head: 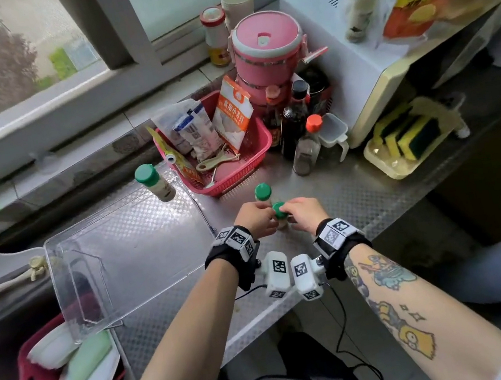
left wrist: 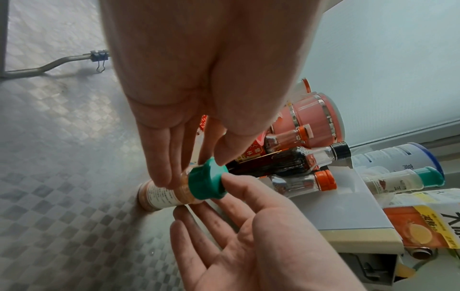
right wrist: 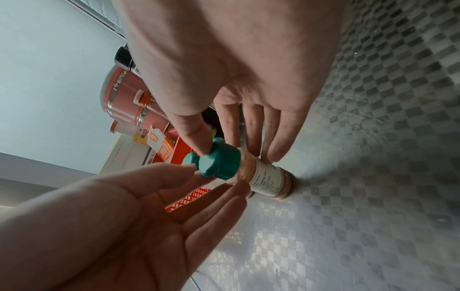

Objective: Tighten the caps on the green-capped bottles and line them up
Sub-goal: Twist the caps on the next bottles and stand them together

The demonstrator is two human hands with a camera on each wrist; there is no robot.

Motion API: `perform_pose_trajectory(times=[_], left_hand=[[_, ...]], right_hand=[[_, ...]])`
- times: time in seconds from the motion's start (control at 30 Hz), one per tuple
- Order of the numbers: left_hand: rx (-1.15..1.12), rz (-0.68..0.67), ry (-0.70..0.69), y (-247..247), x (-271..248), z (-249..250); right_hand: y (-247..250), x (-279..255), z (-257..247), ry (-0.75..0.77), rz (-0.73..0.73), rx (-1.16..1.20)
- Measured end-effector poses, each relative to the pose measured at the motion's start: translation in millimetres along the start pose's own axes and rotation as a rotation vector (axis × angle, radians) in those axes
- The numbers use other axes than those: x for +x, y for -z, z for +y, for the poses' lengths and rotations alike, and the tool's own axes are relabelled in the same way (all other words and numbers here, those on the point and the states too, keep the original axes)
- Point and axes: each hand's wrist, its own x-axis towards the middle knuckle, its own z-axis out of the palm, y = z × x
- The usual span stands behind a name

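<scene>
With the left hand (left wrist: 189, 78) steadying the spice bottle (left wrist: 159, 194) and the right hand (left wrist: 261, 232) pinching its green cap (left wrist: 208, 182), this light fingertip grip may tip it into the near green-capped bottle (head: 263, 193).

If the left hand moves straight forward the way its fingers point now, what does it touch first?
Probably the second green-capped bottle standing just beyond the left hand, which holds the small orange-filled spice bottle; depth is unclear.

The scene is seen from above by the head view, faced down and forward over the patterned steel counter (head: 325, 198). Close views along each palm are given by the wrist cameras. The small green-capped spice bottle (left wrist: 171, 194) (right wrist: 259, 178) (head: 280, 214) is shared by all three.
</scene>
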Motion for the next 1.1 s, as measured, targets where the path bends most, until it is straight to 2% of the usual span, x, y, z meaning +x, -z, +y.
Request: perform_pose_trajectory(times=[0.1, 0.27, 0.6, 0.83, 1.1], left_hand=[[-0.046, -0.038, -0.020, 0, -7, 0], [-0.048, -0.009, -0.064, 4, -30, 12], [-0.106, 0.055, -0.308, 46, -105, 57], [-0.141, 0.187, -0.363, 120, -144, 48], [-0.243, 0.365, -0.362, 201, -164, 26]], right_hand=[[3, -17, -9, 0.016, -0.008, 0.028], [10, -37, -26, 0.072, -0.018, -0.007], [3, -108, -106, 0.341, -0.036, -0.105], [-69, -148, -140, 0.409, -0.170, -0.154], [-160, -173, -160, 0.467, -0.239, -0.165]])
